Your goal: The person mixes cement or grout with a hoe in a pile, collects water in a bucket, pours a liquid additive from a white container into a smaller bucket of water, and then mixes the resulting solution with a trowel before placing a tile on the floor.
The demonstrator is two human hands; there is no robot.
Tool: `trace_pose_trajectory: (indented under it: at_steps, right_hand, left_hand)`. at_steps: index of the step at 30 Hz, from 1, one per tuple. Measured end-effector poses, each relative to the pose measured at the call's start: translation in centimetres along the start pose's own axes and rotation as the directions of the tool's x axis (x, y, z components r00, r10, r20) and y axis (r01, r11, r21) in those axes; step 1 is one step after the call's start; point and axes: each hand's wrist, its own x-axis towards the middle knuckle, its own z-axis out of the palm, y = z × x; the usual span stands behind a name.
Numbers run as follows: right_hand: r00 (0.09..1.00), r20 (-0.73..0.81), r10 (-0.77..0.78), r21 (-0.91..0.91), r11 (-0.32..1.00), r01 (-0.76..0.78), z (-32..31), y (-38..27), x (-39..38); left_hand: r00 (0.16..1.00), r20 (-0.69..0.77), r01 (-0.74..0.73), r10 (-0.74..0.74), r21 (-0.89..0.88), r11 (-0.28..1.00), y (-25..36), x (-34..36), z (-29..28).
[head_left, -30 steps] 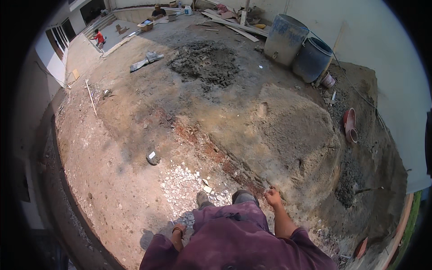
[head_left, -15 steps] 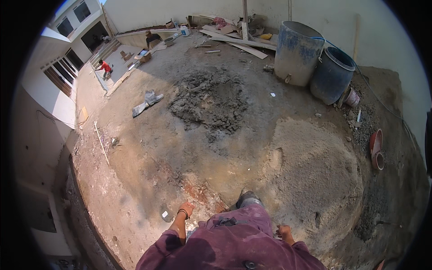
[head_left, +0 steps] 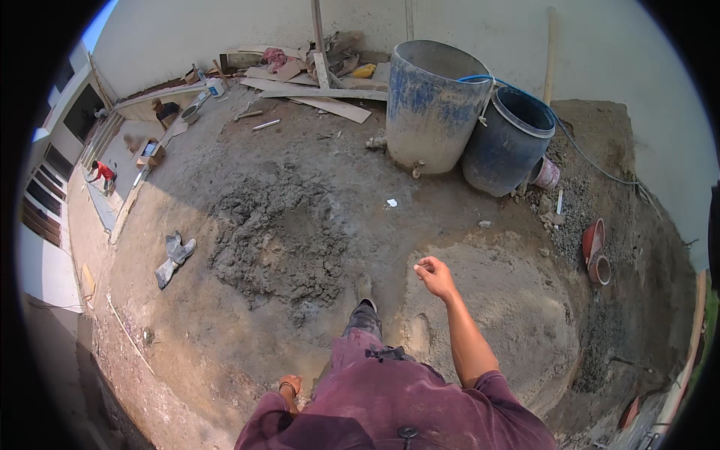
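Note:
My right hand [head_left: 435, 276] is stretched forward over the near edge of a sand pile [head_left: 502, 315]. Its fingers are loosely bent, with a gap at the thumb and nothing held. Low beside my body, my left hand [head_left: 291, 385], with a dark band at the wrist, has its fingers curled in; nothing shows in it. A wide heap of wet grey mortar [head_left: 277, 232] lies ahead and left, and my booted foot [head_left: 365, 289] stands at its right edge. Left of the heap lies a pair of grey boots [head_left: 175, 256].
A large blue-grey drum [head_left: 435, 112] and a smaller blue barrel [head_left: 506, 142] with a hose stand by the wall. A reddish tub [head_left: 593, 240] lies by the gravel [head_left: 577, 210]. Planks [head_left: 322, 101] litter the back. A person in red [head_left: 103, 174] crouches far left; another sits nearby.
I have stepped toward the mortar heap; the drums look nearer and further left. My right hand has swung forward from beside my body. My left hand is lower and further back.

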Motion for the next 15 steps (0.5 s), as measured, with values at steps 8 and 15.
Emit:
trace_pose_trajectory:
  at_steps: [8, 15]
  right_hand:
    - [0.998, -0.055, 0.032, 0.019, 0.999, -0.031, -7.9, -9.5, 23.1]
    - [0.903, -0.429, -0.008, 0.017, 1.0, 0.017, -25.7, -15.1, 47.4]
  left_hand:
    - [0.939, -0.107, -0.299, 0.327, 0.215, 0.93, 47.1, 12.2, -8.7]
    - [0.456, -0.079, -0.883, 0.887, 0.082, 0.461, 97.6, 6.4, -4.7]
